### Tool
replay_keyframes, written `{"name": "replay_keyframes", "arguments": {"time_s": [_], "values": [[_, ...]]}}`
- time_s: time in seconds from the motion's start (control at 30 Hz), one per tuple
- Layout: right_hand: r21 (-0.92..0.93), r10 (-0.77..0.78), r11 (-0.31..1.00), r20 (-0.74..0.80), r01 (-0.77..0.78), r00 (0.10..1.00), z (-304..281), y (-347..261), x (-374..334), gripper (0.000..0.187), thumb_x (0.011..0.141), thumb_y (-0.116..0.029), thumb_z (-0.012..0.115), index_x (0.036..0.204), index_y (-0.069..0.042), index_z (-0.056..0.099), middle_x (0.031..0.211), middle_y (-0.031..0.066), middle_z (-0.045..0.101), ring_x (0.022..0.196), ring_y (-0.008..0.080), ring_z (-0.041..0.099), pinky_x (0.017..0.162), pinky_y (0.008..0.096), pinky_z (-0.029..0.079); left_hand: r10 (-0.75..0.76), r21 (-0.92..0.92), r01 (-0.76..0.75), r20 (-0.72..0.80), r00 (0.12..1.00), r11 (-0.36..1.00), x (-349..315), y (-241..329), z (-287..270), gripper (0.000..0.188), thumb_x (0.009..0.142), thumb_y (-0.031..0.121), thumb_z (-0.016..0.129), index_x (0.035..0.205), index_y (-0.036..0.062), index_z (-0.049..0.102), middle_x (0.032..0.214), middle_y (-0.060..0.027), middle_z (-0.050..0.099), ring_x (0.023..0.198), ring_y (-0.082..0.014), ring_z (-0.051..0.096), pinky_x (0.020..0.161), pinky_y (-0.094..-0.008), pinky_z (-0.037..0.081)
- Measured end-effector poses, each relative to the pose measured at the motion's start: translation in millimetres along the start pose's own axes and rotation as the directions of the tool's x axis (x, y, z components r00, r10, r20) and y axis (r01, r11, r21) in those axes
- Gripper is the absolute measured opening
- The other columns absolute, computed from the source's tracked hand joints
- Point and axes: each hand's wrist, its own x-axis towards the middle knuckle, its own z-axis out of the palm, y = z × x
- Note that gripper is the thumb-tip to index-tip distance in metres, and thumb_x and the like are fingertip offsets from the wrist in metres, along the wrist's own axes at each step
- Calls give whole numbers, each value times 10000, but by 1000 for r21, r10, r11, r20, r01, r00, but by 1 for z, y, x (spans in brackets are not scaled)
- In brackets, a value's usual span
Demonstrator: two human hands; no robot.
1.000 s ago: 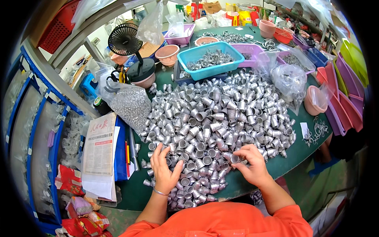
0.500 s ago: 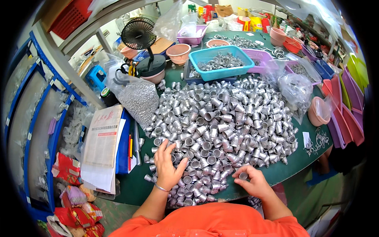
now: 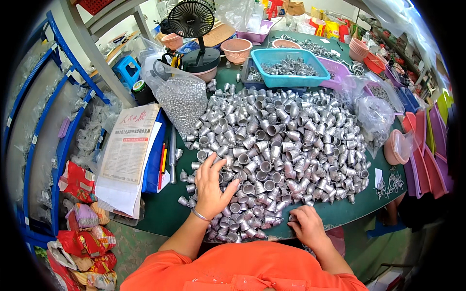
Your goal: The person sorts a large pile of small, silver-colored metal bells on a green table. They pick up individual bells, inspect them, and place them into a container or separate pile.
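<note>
A broad heap of small silver metal bells (image 3: 286, 150), cup-shaped with a tiny loop at the closed end, covers the middle of the green table (image 3: 335, 213). My left hand (image 3: 211, 191) lies on the heap's left front part with its fingers spread, gripping none of the bells. At the right front edge of the heap, close to the table edge, my right hand (image 3: 309, 227) is closed with its fingertips pinched on a single bell (image 3: 292, 218). Most of that bell is hidden by the fingers.
Behind the heap stands a turquoise basin (image 3: 318, 81) of small metal parts. To its left are a black fan (image 3: 194, 29) and a clear bag of silver beads (image 3: 182, 99). A newspaper (image 3: 128, 145) and pens (image 3: 162, 169) lie left; a pink bucket (image 3: 394, 148) stands right.
The head view has shifted, so the table sits differently in the picture. The right fingers have turned over the bell, whose open mouth faced up before. The left hand stays spread.
</note>
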Motion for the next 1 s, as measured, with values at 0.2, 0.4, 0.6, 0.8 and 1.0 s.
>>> {"name": "replay_keyframes", "arguments": {"time_s": [0.2, 0.4, 0.6, 0.8, 1.0], "values": [[-15, 32, 999, -22, -32, 999, -1, -4, 0, 360, 681, -71, 745, 1016, -52, 614, 917, 117, 576, 850, 328, 557, 739, 404, 465, 4, -5, -5, -41, 999, 1000, 0, 0, -2, 589, 796, 360, 691, 1265, 57, 502, 1364, -201, 413, 1216, -384, 400, 1032, -477, 280], [-52, 50, 997, -20, -51, 999, 2, -3, -1, 351, 679, -80, 746, 1001, -39, 612, 924, 128, 589, 867, 336, 563, 757, 411, 465, -7, -21, 7, -29, 1000, 1000, 0, 0, -2, 582, 804, 385, 679, 1269, 80, 509, 1369, -189, 411, 1225, -376, 394, 1034, -474, 278], [-90, 23, 996, -6, -24, 1000, 2, -4, -1, 350, 677, -82, 751, 994, -36, 610, 922, 130, 594, 867, 338, 569, 758, 409, 467, -4, -12, 4, -37, 999, 1000, -2, 1, -3, 583, 808, 371, 682, 1273, 71, 502, 1377, -203, 397, 1224, -387, 390, 1039, -473, 282], [-115, 26, 993, -12, -27, 1000, 4, -9, 1, 375, 685, -76, 749, 1027, -39, 598, 909, 134, 589, 862, 343, 571, 754, 417, 468, 11, -27, -13, -61, 998, 1000, -2, -1, -4, 579, 817, 374, 673, 1281, 79, 492, 1375, -199, 404, 1218, -380, 401, 1030, -472, 282], [-74, 35, 997, -38, -38, 999, 5, -10, 4, 344, 693, 4, 723, 1015, -27, 604, 892, 133, 589, 814, 320, 588, 722, 387, 479, -1, -46, -3, -76, 997, 999, -4, -3, -5, 574, 814, 404, 657, 1284, 120, 492, 1371, -175, 407, 1223, -363, 400, 1029, -473, 267]]}}
